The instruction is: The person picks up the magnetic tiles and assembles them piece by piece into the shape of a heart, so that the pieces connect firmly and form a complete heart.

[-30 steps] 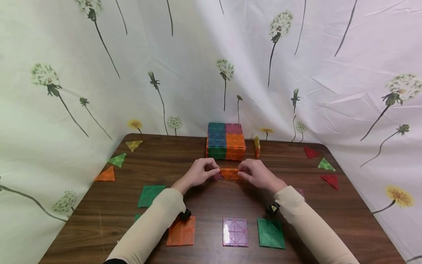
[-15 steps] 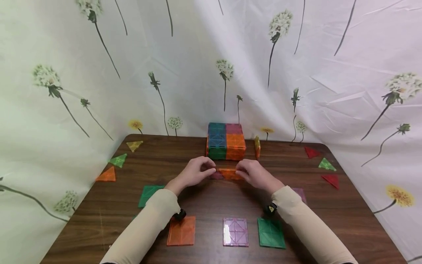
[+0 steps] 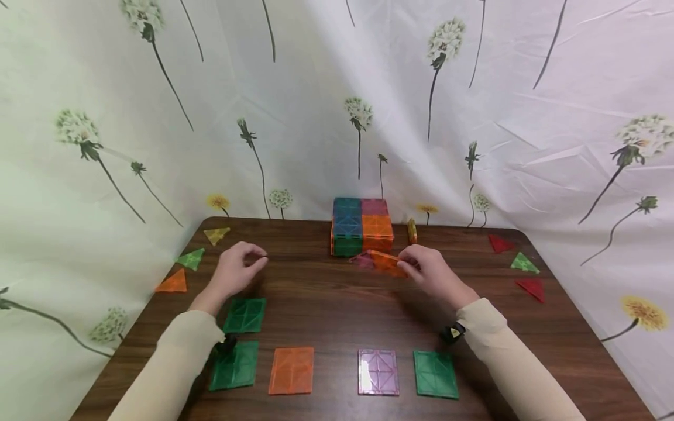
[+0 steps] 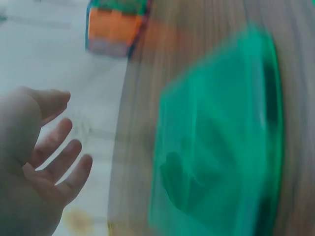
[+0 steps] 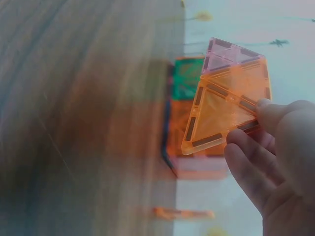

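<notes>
My right hand [image 3: 433,273] pinches joined magnetic tiles by their right end, in front of the block of tiles. They are orange triangular tiles [image 5: 221,115] with a pink-purple tile [image 5: 227,55] at the far end; in the head view the orange piece [image 3: 388,263] tilts, raised off the table. My left hand [image 3: 231,273] hangs over the left side of the table, its fingers loosely bent and nothing between them. Below it lies a green square tile [image 3: 245,316], which appears large and blurred in the left wrist view.
A box-shaped block of coloured tiles [image 3: 347,221] stands at the back, a yellow tile piece [image 3: 412,231] upright beside it. Triangular tiles lie along both side edges, such as an orange triangle [image 3: 174,281]. Orange [image 3: 292,371], purple [image 3: 378,383] and green squares [image 3: 436,374] lie in front.
My left hand has let go of the joined tiles and moved left. My right hand has lifted them, shifting slightly right, and they now tilt.
</notes>
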Motion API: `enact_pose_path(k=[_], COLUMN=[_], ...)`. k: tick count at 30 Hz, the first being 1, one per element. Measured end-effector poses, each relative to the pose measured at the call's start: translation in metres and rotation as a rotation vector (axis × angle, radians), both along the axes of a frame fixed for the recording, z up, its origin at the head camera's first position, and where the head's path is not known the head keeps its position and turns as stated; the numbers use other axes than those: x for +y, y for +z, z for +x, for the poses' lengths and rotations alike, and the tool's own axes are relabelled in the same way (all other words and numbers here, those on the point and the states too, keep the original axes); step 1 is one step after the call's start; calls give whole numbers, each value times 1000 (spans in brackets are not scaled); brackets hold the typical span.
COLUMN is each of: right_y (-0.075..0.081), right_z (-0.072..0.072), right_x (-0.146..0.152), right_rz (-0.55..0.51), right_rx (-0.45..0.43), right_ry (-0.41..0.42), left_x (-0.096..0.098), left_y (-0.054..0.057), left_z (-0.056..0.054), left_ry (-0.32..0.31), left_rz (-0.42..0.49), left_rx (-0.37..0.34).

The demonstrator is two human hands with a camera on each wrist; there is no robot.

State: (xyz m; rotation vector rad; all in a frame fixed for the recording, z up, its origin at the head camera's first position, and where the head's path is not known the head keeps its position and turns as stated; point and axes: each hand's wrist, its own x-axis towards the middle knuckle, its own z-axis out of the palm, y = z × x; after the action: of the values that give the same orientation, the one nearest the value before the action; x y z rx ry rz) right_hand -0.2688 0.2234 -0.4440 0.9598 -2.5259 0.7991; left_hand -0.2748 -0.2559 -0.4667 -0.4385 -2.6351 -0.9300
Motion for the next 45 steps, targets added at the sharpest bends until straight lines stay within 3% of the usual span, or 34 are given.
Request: enact_pose_path(k=[7, 9, 12, 14, 16, 20, 30, 38, 45], right_y=[22, 28, 37, 42, 46, 48, 23, -3, -16], right_z=[-1, -2, -3, -4, -4, -9, -34, -49, -59], right_x=[36, 47, 61, 68, 73, 78, 86, 78, 63], right_rz=[-44, -56, -75, -82, -91, -123, -118, -11, 14], right_rx=[134, 162, 179, 181, 174, 158, 85, -28, -94], right_ry=[-135, -183, -252, -304, -354, -439, -552, -626, -649], left_x=[-64, -79, -98, -106, -112, -120, -128, -127, -126], left_y=[-4, -5, -4, -1, 0, -2, -4, 4, 3], left_z=[13, 17, 24, 28, 31, 31, 29, 34, 34], left_ry=[245, 330, 390, 389, 356, 320, 312, 335, 341], left_rz=[-118, -170, -245, -312, -379, -454, -402, -464, -335], left_rx=[-78, -140, -290, -372, -404, -362, -311, -290, -262])
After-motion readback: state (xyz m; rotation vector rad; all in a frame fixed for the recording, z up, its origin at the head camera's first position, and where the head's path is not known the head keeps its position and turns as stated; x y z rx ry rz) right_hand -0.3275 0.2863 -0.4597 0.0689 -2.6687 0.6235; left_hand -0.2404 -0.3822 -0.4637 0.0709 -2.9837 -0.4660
